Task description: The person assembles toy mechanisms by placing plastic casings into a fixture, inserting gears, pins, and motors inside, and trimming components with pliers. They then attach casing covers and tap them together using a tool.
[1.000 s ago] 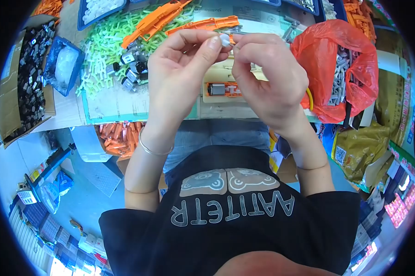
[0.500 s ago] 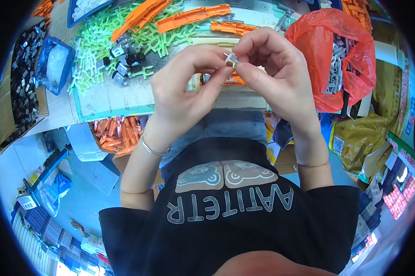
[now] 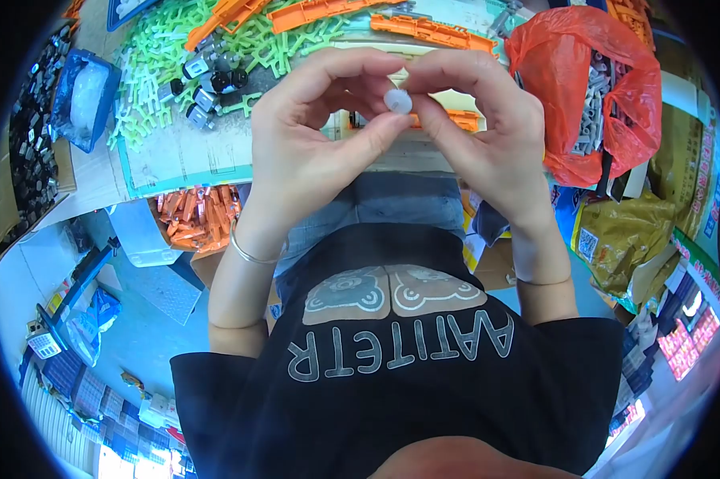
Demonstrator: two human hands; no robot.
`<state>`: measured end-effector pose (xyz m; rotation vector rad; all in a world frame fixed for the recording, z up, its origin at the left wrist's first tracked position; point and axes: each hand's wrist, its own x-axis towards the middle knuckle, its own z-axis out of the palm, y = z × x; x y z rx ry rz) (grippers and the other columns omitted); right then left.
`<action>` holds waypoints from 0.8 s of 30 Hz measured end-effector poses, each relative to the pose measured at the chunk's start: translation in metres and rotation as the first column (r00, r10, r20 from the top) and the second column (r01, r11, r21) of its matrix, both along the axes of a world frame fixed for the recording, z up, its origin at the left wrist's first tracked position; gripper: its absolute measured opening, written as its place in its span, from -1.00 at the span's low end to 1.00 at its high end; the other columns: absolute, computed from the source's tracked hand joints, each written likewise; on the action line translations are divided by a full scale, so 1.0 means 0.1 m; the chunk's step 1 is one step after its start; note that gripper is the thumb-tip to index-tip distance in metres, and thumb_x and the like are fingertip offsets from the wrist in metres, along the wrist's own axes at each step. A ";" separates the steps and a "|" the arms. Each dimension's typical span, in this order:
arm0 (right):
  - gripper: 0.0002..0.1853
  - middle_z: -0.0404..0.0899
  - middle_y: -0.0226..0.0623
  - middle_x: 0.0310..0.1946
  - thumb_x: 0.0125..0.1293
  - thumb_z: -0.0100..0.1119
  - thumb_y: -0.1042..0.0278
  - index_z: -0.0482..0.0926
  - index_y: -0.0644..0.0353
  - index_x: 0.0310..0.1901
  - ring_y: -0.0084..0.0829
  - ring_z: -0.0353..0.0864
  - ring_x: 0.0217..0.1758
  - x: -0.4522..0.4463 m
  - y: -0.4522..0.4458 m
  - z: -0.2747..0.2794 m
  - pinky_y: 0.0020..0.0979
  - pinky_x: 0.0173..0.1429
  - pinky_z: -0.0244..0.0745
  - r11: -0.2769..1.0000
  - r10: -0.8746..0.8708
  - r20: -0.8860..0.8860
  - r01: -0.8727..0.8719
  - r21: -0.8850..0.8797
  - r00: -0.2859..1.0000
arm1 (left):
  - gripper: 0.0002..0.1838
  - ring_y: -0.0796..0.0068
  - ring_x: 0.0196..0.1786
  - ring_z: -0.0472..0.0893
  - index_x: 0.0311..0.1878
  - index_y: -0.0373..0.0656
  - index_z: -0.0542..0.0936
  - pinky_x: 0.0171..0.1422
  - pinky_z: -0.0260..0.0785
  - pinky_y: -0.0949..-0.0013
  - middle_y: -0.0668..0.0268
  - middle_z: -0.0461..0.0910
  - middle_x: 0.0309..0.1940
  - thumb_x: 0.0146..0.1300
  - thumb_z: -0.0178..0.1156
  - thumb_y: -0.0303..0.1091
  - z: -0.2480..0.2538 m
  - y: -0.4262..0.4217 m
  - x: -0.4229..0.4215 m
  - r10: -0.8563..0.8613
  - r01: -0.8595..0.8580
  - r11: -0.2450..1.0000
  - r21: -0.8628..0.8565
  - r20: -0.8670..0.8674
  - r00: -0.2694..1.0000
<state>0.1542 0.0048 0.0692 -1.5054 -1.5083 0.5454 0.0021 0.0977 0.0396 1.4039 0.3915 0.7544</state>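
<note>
Between the fingertips of both hands is a small round white part (image 3: 398,100), held above the near side of the table. My left hand (image 3: 320,128) pinches it from the left with thumb and fingers. From the right, my right hand (image 3: 483,128) closes its thumb and fingertips on the same part. Below and behind the fingers an orange shell (image 3: 462,120) lies in a pale fixture, partly hidden by the hands. Another orange shell (image 3: 436,33) lies just beyond the fingertips.
Light green pieces (image 3: 156,80) are heaped at the left, with grey and black motors (image 3: 204,100) beside them. A blue tray (image 3: 86,100) stands farther left. On the right, a red bag (image 3: 563,60) holds grey parts. An orange-filled box (image 3: 196,217) sits below the table edge.
The white part has turned so its round face shows. Both hands have shifted slightly and remain together at it. The view has moved, and the table's contents appear higher in it.
</note>
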 end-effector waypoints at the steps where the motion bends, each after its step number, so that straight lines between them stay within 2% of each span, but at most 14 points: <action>1: -0.72 0.59 -0.24 -0.15 0.18 0.19 0.66 0.50 0.34 -0.04 -0.49 0.62 -0.10 -0.01 -0.01 -0.01 -0.50 0.02 0.52 1.000 -0.017 -0.056 0.016 -0.018 0.998 | -0.57 0.59 -0.20 0.60 0.02 -0.27 0.53 -0.08 0.49 0.52 0.32 0.57 -0.21 0.03 0.32 -0.65 -0.02 -0.01 0.00 0.044 -0.044 0.995 0.084 0.006 0.999; 2: -0.73 0.59 -0.22 -0.15 0.19 0.19 0.63 0.51 0.35 -0.04 -0.47 0.62 -0.07 -0.01 -0.03 -0.02 -0.49 0.06 0.52 0.998 -0.048 -0.122 0.042 -0.054 0.991 | -0.57 0.59 -0.20 0.60 0.02 -0.27 0.53 -0.08 0.49 0.52 0.32 0.57 -0.21 0.03 0.32 -0.65 -0.03 -0.03 0.01 0.042 -0.042 0.996 0.077 0.003 0.999; 3: -0.73 0.59 -0.22 -0.15 0.19 0.19 0.63 0.51 0.35 -0.04 -0.47 0.62 -0.07 -0.01 -0.05 -0.02 -0.49 0.06 0.52 0.997 -0.051 -0.123 0.043 -0.061 0.991 | -0.58 0.58 -0.22 0.61 0.01 -0.28 0.53 -0.09 0.50 0.52 0.31 0.57 -0.22 0.02 0.31 -0.66 -0.05 -0.06 0.03 0.107 -0.105 0.981 0.161 -0.005 0.994; 5: -0.80 0.59 -0.23 -0.17 0.20 0.20 0.62 0.54 0.37 -0.12 -0.51 0.61 -0.10 0.00 -0.09 -0.02 -0.49 0.04 0.52 0.980 -0.093 -0.298 0.035 -0.196 0.950 | -0.58 0.57 -0.23 0.61 0.00 -0.28 0.53 -0.10 0.51 0.52 0.30 0.57 -0.23 0.01 0.31 -0.67 -0.08 -0.10 0.05 0.169 -0.162 0.957 0.239 -0.009 0.986; 7: -0.83 0.59 -0.24 -0.19 0.18 0.21 0.62 0.55 0.36 -0.17 -0.49 0.61 -0.13 0.00 -0.08 -0.05 -0.48 0.01 0.52 0.984 -0.084 -0.268 0.037 -0.176 0.960 | -0.56 0.56 -0.24 0.62 0.01 -0.28 0.52 -0.08 0.52 0.50 0.28 0.56 -0.24 0.00 0.30 -0.68 -0.12 -0.14 0.08 0.244 -0.228 0.880 0.417 0.016 0.970; 9: -0.86 0.59 -0.25 -0.22 0.15 0.23 0.62 0.57 0.34 -0.22 -0.48 0.60 -0.16 0.02 -0.08 -0.05 -0.48 -0.02 0.52 0.988 -0.070 -0.237 0.035 -0.151 0.969 | -0.56 0.53 -0.24 0.63 0.02 -0.28 0.52 -0.09 0.53 0.50 0.26 0.57 -0.23 0.01 0.30 -0.69 -0.12 -0.17 0.11 0.256 -0.250 0.880 0.403 0.040 0.966; 11: -0.85 0.58 -0.26 -0.26 0.06 0.28 0.64 0.57 0.29 -0.30 -0.41 0.59 -0.21 0.04 -0.06 -0.02 -0.44 -0.11 0.50 0.996 -0.044 0.154 0.032 0.079 0.987 | -0.56 0.50 -0.24 0.64 0.02 -0.29 0.52 -0.11 0.54 0.50 0.24 0.57 -0.21 0.01 0.29 -0.69 -0.07 -0.21 0.15 0.271 -0.274 0.879 0.390 0.063 0.960; 12: -0.85 0.58 -0.26 -0.26 0.06 0.28 0.64 0.57 0.29 -0.30 -0.41 0.59 -0.21 0.05 -0.06 0.00 -0.44 -0.11 0.50 0.997 -0.042 0.153 0.031 0.075 0.987 | -0.57 0.47 -0.19 0.64 0.00 -0.29 0.53 -0.08 0.54 0.48 0.22 0.57 -0.20 0.00 0.29 -0.69 0.03 -0.26 0.18 0.247 -0.252 0.967 0.022 0.132 0.960; 14: -0.79 0.57 -0.25 -0.29 -0.02 0.33 0.63 0.57 0.25 -0.30 -0.34 0.58 -0.22 0.06 -0.07 0.02 -0.43 -0.15 0.48 0.986 -0.055 0.444 -0.021 0.164 0.895 | -0.60 0.43 0.00 0.61 -0.03 -0.31 0.54 0.05 0.50 0.43 0.18 0.58 -0.15 0.00 0.31 -0.68 0.06 -0.24 0.13 0.150 -0.084 0.941 -0.329 0.180 0.972; 15: -0.79 0.57 -0.25 -0.29 -0.02 0.33 0.63 0.57 0.25 -0.30 -0.34 0.58 -0.22 0.05 -0.08 0.04 -0.43 -0.15 0.48 0.987 -0.051 0.441 -0.022 0.158 0.896 | -0.60 0.43 0.00 0.61 -0.03 -0.31 0.54 0.05 0.50 0.43 0.18 0.58 -0.15 0.00 0.31 -0.68 0.02 -0.20 0.07 0.153 -0.087 0.938 -0.335 0.176 0.973; 16: -0.79 0.56 -0.26 -0.30 -0.02 0.34 0.63 0.58 0.24 -0.30 -0.35 0.57 -0.22 0.04 -0.08 0.05 -0.44 -0.16 0.47 0.984 -0.056 0.483 -0.033 0.174 0.874 | -0.43 0.38 0.01 0.61 0.16 -0.31 0.33 0.09 0.50 0.39 0.09 0.56 -0.08 0.05 0.28 -0.70 -0.03 -0.17 0.00 0.088 -0.072 0.983 -0.168 0.091 0.992; 18: -0.78 0.54 -0.26 -0.30 -0.02 0.35 0.62 0.58 0.23 -0.29 -0.36 0.56 -0.22 0.04 -0.10 0.04 -0.45 -0.17 0.46 0.981 -0.061 0.525 -0.046 0.187 0.849 | -0.26 0.33 0.01 0.60 0.34 -0.30 0.13 0.12 0.51 0.38 0.01 0.56 -0.04 0.11 0.23 -0.73 -0.16 -0.17 0.00 0.065 -0.059 0.993 -0.107 0.057 0.996; 20: -0.77 0.51 -0.28 -0.31 -0.01 0.35 0.60 0.59 0.23 -0.27 -0.37 0.56 -0.22 0.04 -0.11 0.00 -0.46 -0.18 0.46 0.989 -0.069 0.334 0.021 0.147 0.940 | -0.27 0.32 0.02 0.60 0.34 -0.31 0.13 0.11 0.51 0.40 0.01 0.55 -0.04 0.12 0.23 -0.72 -0.11 -0.20 0.00 0.067 -0.059 0.986 -0.159 0.050 0.996; 24: -0.77 0.49 -0.29 -0.30 -0.01 0.36 0.59 0.61 0.22 -0.26 -0.38 0.55 -0.23 0.03 -0.16 0.00 -0.45 -0.19 0.46 0.996 -0.067 0.246 0.048 0.080 0.967 | -0.28 0.30 0.03 0.61 0.33 -0.31 0.14 0.10 0.51 0.42 0.01 0.55 -0.03 0.13 0.22 -0.71 -0.07 -0.24 0.01 0.061 -0.051 0.964 -0.259 0.031 0.998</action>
